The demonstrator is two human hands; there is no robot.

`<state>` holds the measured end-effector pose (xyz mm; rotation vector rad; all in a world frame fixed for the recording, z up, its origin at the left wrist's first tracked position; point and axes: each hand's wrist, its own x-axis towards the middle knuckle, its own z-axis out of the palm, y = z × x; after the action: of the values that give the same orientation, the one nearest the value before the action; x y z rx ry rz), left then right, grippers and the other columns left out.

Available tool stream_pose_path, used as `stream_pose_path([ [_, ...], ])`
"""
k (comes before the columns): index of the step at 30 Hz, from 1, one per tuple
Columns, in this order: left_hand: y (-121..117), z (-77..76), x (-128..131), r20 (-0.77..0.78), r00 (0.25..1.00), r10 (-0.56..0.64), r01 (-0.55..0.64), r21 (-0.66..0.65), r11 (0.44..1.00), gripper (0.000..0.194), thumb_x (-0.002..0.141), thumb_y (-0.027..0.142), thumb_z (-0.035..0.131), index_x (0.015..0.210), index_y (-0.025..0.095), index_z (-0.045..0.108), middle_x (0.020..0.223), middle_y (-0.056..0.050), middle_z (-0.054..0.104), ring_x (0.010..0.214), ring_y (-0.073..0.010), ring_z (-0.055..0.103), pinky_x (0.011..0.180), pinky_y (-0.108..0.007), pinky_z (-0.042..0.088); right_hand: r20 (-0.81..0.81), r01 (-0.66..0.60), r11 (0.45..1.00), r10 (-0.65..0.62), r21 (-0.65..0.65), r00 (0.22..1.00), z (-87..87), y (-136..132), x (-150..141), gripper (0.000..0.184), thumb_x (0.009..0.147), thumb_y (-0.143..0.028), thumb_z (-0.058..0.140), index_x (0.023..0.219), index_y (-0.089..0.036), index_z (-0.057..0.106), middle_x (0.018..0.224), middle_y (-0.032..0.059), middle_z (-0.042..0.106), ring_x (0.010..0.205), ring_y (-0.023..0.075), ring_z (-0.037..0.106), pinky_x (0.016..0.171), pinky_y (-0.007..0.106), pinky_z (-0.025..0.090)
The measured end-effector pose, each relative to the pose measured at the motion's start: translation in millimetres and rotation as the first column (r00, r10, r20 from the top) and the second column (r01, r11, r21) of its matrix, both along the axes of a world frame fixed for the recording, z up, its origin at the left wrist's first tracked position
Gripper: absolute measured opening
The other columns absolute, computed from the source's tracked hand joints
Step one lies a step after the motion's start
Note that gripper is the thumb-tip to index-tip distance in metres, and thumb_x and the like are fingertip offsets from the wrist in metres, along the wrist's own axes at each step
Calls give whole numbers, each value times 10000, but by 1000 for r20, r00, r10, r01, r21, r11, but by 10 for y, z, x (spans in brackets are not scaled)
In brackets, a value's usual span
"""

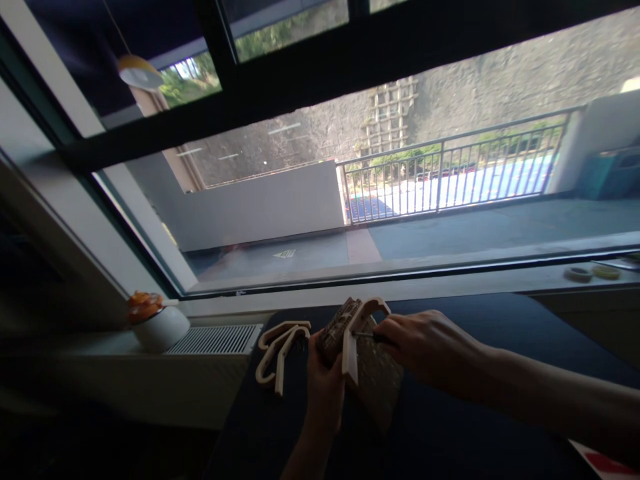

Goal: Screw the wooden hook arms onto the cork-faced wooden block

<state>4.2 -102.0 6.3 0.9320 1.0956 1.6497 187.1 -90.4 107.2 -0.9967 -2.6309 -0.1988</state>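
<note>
Wooden model [350, 340] gripped upright in my left hand [324, 373], my right hand [425, 347] closed on a thin dark tool [370, 335] touching it, loose wooden frame pieces [280, 347] just left on the dark surface [450, 427], bare surface right, windowsill [450, 283] beyond, white pot [159, 327] far left.

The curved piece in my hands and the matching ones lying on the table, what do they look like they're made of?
The curved piece held in the left hand looks like pale unfinished wood, perhaps plywood: light tan, matte, flat-cut edges. The loose curved pieces on the dark table show the same colour and flat profile, so likely the same. The dim light hides any grain.
</note>
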Motion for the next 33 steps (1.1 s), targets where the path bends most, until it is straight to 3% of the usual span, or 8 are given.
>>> stream_pose_path([
  [5, 5, -74, 28, -69, 997, 19, -16, 50, 999, 483, 698, 270, 693, 1112, 195, 457, 949, -36, 638, 833, -171, 622, 707, -243, 493, -191, 195, 804, -356, -562, 915, 75, 72, -1, 367, 886, -395, 412, 783, -148, 662, 618, 19, 614, 538, 134, 524, 468, 252, 307],
  [12, 25, -14, 20, -21, 999, -25, 24, -40, 999, 541, 652, 232, 713, 1130, 184, 463, 972, -56, 655, 855, -189, 627, 707, -249, 495, 262, 39, 999, -45, 27, 964, 35, -59, -52, 177, 785, -39, 479, 772, -146, 619, 731, 67, 646, 607, 161, 573, 498, 277, 278],
  [15, -13, -42, 36, -31, 999, -37, 37, -16, 999, 542, 636, 244, 735, 1109, 192, 475, 942, -44, 660, 844, -188, 624, 714, -252, 493, 164, 169, 974, -144, -151, 976, -44, -15, -40, 199, 849, -139, 454, 754, -153, 629, 687, 56, 633, 580, 149, 553, 492, 265, 283],
  [18, 0, -159, 79, 14, 998, -61, 61, -41, 997, 554, 643, 293, 744, 1124, 198, 487, 969, -50, 663, 854, -191, 627, 738, -267, 493, 14, 234, 679, -313, -696, 950, -87, 113, 50, 387, 913, -358, 356, 754, -167, 652, 598, 15, 581, 511, 120, 492, 468, 237, 309],
  [20, 56, -275, 86, 63, 992, -108, 116, -134, 984, 528, 664, 350, 734, 1114, 174, 519, 989, -75, 665, 879, -200, 628, 763, -277, 486, -5, 178, 532, -325, -828, 946, -149, 194, 148, 421, 905, -413, 344, 771, -163, 654, 613, 16, 581, 523, 122, 487, 485, 236, 341],
  [23, 163, -427, -17, 33, 988, -154, 157, -314, 937, 514, 648, 430, 733, 1025, 117, 577, 909, -93, 675, 843, -214, 627, 744, -289, 475, -56, 212, 743, -318, -635, 947, -377, 236, 278, 343, 876, -416, 400, 772, -185, 631, 746, 49, 639, 661, 170, 560, 570, 266, 371],
  [28, 199, -446, -408, -466, 822, -327, 199, -304, 932, 473, 644, 345, 745, 1027, 100, 616, 992, -116, 660, 942, -250, 604, 846, -332, 453, -138, 259, 747, -424, -613, 895, -1002, 52, 184, 226, 845, -376, 452, 937, -213, 578, 791, 36, 675, 710, 196, 623, 580, 267, 387],
  [33, 141, -402, -546, -597, 694, -403, 341, -221, 914, 484, 681, 233, 712, 1141, 139, 597, 1084, -101, 636, 996, -240, 595, 869, -325, 464, -172, 338, 786, -482, -518, 859, -1387, -162, -42, 325, 798, -385, 543, 1080, -226, 567, 880, 44, 707, 769, 234, 658, 627, 294, 419],
])
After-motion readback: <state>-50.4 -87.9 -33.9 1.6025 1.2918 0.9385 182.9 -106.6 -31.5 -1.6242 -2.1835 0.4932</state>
